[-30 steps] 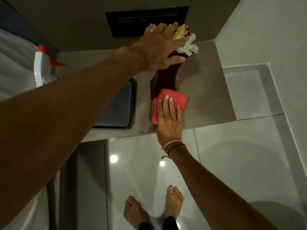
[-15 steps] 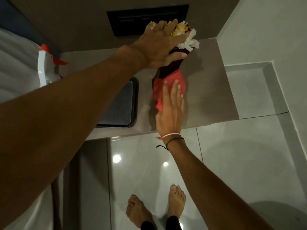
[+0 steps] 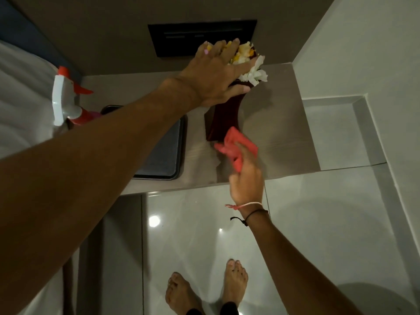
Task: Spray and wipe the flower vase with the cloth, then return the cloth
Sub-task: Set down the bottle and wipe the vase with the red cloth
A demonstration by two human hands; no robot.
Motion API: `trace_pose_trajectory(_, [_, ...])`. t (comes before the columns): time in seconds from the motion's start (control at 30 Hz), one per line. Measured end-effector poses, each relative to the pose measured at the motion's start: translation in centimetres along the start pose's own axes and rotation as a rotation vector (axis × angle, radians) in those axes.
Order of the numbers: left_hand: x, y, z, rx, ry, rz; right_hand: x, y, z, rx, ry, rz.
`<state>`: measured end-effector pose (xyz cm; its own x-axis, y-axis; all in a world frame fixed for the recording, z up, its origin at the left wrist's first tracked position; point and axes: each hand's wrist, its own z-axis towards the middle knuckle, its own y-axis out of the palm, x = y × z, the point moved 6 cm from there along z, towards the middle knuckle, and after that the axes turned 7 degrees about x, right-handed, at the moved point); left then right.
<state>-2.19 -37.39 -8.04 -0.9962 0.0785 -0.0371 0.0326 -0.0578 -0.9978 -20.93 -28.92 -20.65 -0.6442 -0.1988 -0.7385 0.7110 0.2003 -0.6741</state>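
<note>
A dark red flower vase stands on the grey counter, holding white and yellow flowers. My left hand rests on top of the vase and flowers, fingers spread over them, gripping the rim. My right hand holds a bunched red cloth just in front of the vase's base, slightly off its surface and blurred by motion. A white spray bottle with red trigger stands at the far left of the counter.
A dark tray lies on the counter left of the vase, partly under my left forearm. A black wall panel sits behind the flowers. A white wall corner and ledge border the right. My bare feet stand on glossy tiles.
My right hand slid the cloth up the vase's front, then pulled it back down and away, bunching it. My left hand stayed on the vase top.
</note>
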Motion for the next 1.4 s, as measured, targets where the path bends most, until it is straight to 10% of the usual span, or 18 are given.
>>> trace_pose_trajectory(0.2, [-1.6, 0.8, -1.6, 0.065, -0.025, 0.032, 2.0, -5.0, 5.4, 0.410, 0.372, 0.872])
trace_pose_trajectory(0.4, [-2.1, 1.5, -2.5, 0.082, -0.066, 0.034, 1.5, -4.1, 11.4, 0.311, 0.139, 0.437])
trace_pose_trajectory(0.6, [-2.0, 1.5, -2.7, 0.091, -0.076, 0.031, 1.5, 3.9, 14.4, -0.242, -0.186, -0.479])
trace_pose_trajectory(1.03, [-2.3, 1.2, -2.6, 0.079, 0.014, 0.027, 1.0, 3.5, 4.7, -0.337, -0.326, -0.555])
trace_pose_trajectory(1.27, [-0.2, 1.3, -2.2, 0.077, -0.037, 0.031, -0.9, 4.8, -2.3, -0.352, -0.377, -0.292])
trace_pose_trajectory(1.4, [1.9, 1.0, -2.4, 0.055, -0.039, 0.004, -2.3, 3.4, -4.1, -0.346, 0.199, 0.663])
